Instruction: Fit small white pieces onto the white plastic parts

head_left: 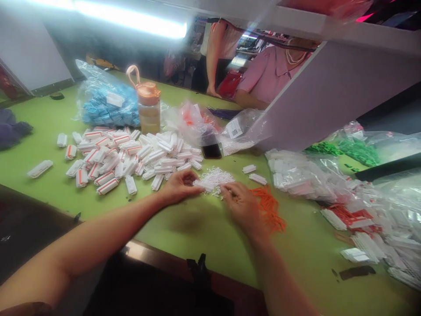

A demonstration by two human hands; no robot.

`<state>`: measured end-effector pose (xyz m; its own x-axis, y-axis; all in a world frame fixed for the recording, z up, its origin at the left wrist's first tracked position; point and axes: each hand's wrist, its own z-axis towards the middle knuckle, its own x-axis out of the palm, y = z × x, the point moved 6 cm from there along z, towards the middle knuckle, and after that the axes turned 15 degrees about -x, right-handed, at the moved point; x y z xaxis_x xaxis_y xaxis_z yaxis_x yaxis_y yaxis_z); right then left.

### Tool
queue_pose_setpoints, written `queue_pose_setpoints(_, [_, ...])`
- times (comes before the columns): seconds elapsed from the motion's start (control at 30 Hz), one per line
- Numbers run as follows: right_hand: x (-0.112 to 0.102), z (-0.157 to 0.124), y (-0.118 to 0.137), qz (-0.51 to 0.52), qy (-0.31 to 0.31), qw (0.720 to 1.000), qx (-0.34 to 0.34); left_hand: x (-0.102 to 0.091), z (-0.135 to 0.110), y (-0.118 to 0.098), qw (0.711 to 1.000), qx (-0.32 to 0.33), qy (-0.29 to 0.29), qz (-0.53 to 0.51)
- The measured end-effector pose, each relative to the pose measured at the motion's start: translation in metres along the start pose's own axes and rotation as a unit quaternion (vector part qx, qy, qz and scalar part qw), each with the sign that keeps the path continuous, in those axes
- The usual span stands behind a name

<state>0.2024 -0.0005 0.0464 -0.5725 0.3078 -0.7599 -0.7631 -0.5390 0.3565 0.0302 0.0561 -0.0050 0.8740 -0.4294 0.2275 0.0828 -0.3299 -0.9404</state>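
Note:
My left hand (pixel 179 186) rests on the green table (pixel 197 228), fingers curled around a small white plastic piece (pixel 201 184) at the edge of a heap of tiny white parts (pixel 215 177). My right hand (pixel 241 206) lies just right of it, fingers bent down into the same heap; what they pinch is blurred. A loose pile of orange strips (pixel 271 208) lies under and right of the right hand. A big heap of white and orange-striped plastic cases (pixel 121 158) sits to the left.
A peach water bottle (pixel 148 107), a bag of blue parts (pixel 108 103), a black phone (pixel 211 151) and clear bags (pixel 243 131) stand behind. Bagged white and orange pieces (pixel 362 219) crowd the right. Another person in pink (pixel 269 72) is across the table.

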Motion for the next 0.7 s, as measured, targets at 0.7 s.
queue_pose_setpoints(0.7, [0.007,0.003,0.013,0.180,-0.007,0.981,0.071,0.013,-0.007,0.000,0.992,-0.032,0.072,0.098])
